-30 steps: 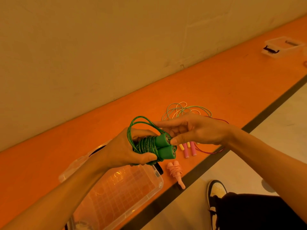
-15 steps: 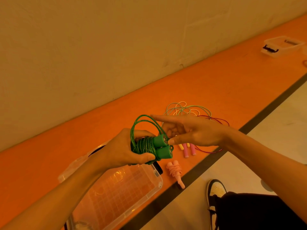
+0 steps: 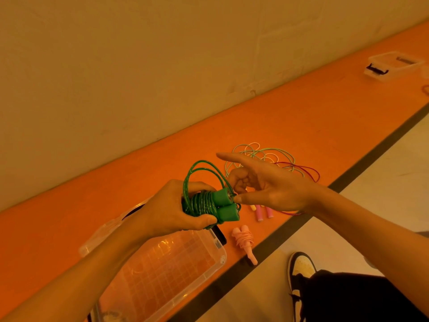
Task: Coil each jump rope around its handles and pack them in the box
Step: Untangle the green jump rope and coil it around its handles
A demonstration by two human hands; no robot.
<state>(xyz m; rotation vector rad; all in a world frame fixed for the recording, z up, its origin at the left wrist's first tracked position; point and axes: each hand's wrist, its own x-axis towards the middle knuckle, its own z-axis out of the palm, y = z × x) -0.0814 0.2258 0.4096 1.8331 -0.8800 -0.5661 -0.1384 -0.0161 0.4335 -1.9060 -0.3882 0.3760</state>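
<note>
- Orange ledge (image 3: 325, 117) runs along a pale wall (image 3: 162, 66), and a light floor (image 3: 383, 182) lies below it on the right.
- The green jump rope (image 3: 202, 202) is held in the air, above the near box. Most of its cord is wound around the two green handles (image 3: 228, 213), which lie side by side. A few loops stand up loose above the bundle.
- The left hand (image 3: 171, 208) grips the wound part, with fingers and thumb closed around it.
- The right hand (image 3: 274, 189) has the index finger straight, and the thumb tip touches the end of the upper handle. The other fingers are curled next to the loose loops; I cannot tell if they pinch the cord.
- The cord looks thin, smooth and springy, and the bundle looks light. I think the coils will spring open if released, so the best hold is across the wound middle, not on the loops.
- The clear plastic box (image 3: 221, 259) sits open under the left forearm, with a black latch (image 3: 220, 235) on its end. In the part that shows I see only the grid bottom and no rope. A clear piece (image 3: 92, 245) behind it is probably the lid.
- A pink jump rope (image 3: 243, 239), already coiled, lies on the ledge just beside the box.
- Farther back lie loose ropes (image 3: 255, 152) in a tangle, with pink handles (image 3: 269, 212).
- A second clear box (image 3: 392, 65) stands well apart; what it holds I cannot tell.
</note>
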